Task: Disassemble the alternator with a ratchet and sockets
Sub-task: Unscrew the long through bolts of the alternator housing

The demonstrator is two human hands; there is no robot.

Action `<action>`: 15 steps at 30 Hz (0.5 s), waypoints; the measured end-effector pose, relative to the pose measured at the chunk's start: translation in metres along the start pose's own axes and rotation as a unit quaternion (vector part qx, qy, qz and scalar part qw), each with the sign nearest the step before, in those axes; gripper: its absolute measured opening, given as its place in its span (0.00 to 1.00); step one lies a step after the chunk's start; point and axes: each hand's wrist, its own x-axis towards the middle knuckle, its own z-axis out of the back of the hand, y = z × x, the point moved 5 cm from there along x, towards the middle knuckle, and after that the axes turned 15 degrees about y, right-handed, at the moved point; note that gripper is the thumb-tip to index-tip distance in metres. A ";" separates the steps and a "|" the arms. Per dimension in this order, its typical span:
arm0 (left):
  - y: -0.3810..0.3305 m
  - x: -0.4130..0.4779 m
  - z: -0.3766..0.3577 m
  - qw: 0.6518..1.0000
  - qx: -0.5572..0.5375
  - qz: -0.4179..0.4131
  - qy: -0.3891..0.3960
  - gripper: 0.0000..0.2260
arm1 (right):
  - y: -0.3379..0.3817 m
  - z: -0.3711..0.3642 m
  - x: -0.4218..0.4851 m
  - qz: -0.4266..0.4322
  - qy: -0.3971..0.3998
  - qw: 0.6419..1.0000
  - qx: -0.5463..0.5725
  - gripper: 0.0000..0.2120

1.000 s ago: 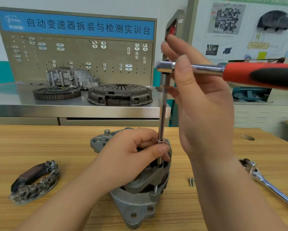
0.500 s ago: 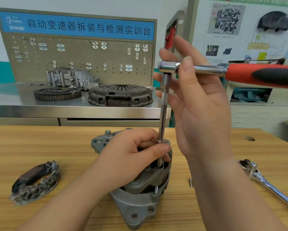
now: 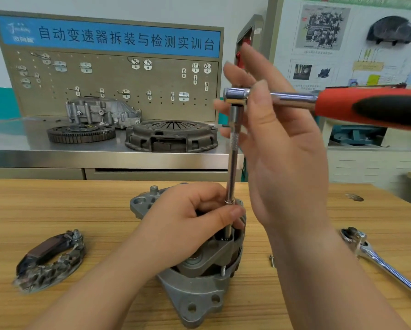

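Observation:
The grey alternator (image 3: 199, 296) stands on the wooden table (image 3: 57, 206). My left hand (image 3: 187, 225) grips its upper housing, the thumb lying beside the foot of a long extension bar (image 3: 231, 167). The bar rises straight up from inside the alternator to the head of a ratchet (image 3: 235, 96), whose red and black handle (image 3: 371, 108) points right. My right hand (image 3: 285, 163) pinches the ratchet at its head, thumb in front and spread fingers behind. The socket at the bar's lower end is hidden inside the housing.
A removed rectifier piece (image 3: 49, 260) lies at the left of the table. At the right are a second chrome ratchet (image 3: 378, 260) and a loose bolt (image 3: 271, 260). Behind, a steel bench holds a clutch cover (image 3: 171, 136), a flywheel (image 3: 80, 133) and a housing (image 3: 102, 110).
My right fingers have spread and shifted round the ratchet head. The handle still points right, and the left hand has stayed on the alternator.

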 end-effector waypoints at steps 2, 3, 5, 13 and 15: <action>0.000 0.000 -0.001 1.000 0.001 -0.003 0.004 0.17 | -0.005 -0.004 0.002 -0.046 0.027 0.996 0.075 0.14; 0.000 0.000 -0.002 1.000 0.008 -0.005 0.007 0.15 | -0.008 -0.005 0.002 -0.073 0.041 0.989 0.122 0.17; -0.001 0.000 -0.003 1.000 0.021 -0.007 0.014 0.13 | -0.012 -0.004 0.000 -0.112 0.052 0.973 0.192 0.21; 0.000 0.000 -0.001 1.000 0.001 -0.004 0.005 0.17 | -0.001 0.000 0.000 -0.031 -0.003 0.998 0.059 0.16; 0.001 0.000 -0.001 1.000 -0.006 -0.007 0.007 0.18 | -0.001 -0.002 0.000 -0.030 0.013 0.993 0.109 0.15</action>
